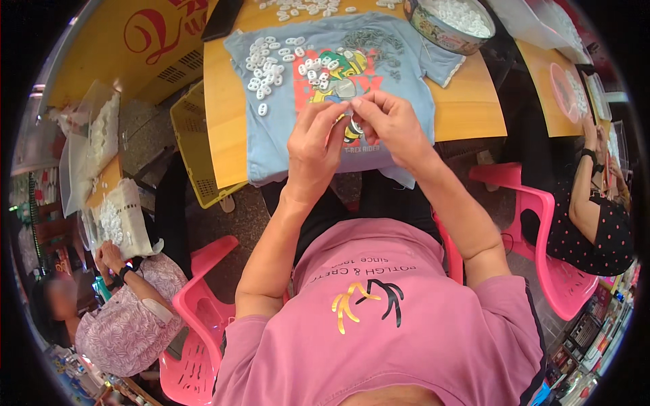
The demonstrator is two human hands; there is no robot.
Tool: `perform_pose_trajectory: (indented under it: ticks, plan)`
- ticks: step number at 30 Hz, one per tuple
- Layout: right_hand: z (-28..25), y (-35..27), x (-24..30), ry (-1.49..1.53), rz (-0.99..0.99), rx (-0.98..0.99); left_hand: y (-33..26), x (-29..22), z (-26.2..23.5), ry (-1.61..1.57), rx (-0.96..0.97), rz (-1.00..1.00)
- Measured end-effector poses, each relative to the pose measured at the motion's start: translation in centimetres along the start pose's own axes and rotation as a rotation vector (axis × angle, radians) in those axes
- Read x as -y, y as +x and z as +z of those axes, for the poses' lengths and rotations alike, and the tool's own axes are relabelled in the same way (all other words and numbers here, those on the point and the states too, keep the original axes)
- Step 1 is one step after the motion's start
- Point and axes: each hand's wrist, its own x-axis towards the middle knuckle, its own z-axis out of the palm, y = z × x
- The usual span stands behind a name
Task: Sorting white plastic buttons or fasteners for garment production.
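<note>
My left hand [314, 145] and my right hand [394, 128] meet fingertip to fingertip above a light blue T-shirt [274, 145] spread over the wooden table. Both are closed in a pinch. A bit of white shows at the fingertips, too small and too covered to name. Several small white oval pieces with two dark holes [263, 109] lie loose on the shirt's left side. Closer to my hands is a smaller heap of white pieces [318, 71] on the printed picture. Small dark metallic-looking bits [379, 47] are scattered over the shirt's far right part.
A round tin [447, 40] full of white pieces stands at the far right. More white pieces [298, 8] lie along the far edge, beside a dark flat object [222, 19]. A yellow crate [193, 145] is left of the table. People sit on both sides, near pink chairs [203, 298].
</note>
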Motion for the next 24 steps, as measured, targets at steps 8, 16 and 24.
perform_pose_trajectory:
  ticks: [8,16,24]
  plan:
    - [-0.3,-3.6,-0.6,-0.210,-0.145,-0.054,-1.3,-0.8,-0.5,-0.083,0.154,-0.087]
    - [-1.5,-3.7,-1.2,-0.076,-0.125,0.028,-0.9,-1.8,-0.5,-0.195,0.270,-0.197]
    - [-1.5,-3.5,-1.6,-0.658,-0.688,-0.057,0.2,-2.7,-1.2,-0.164,0.369,-0.359]
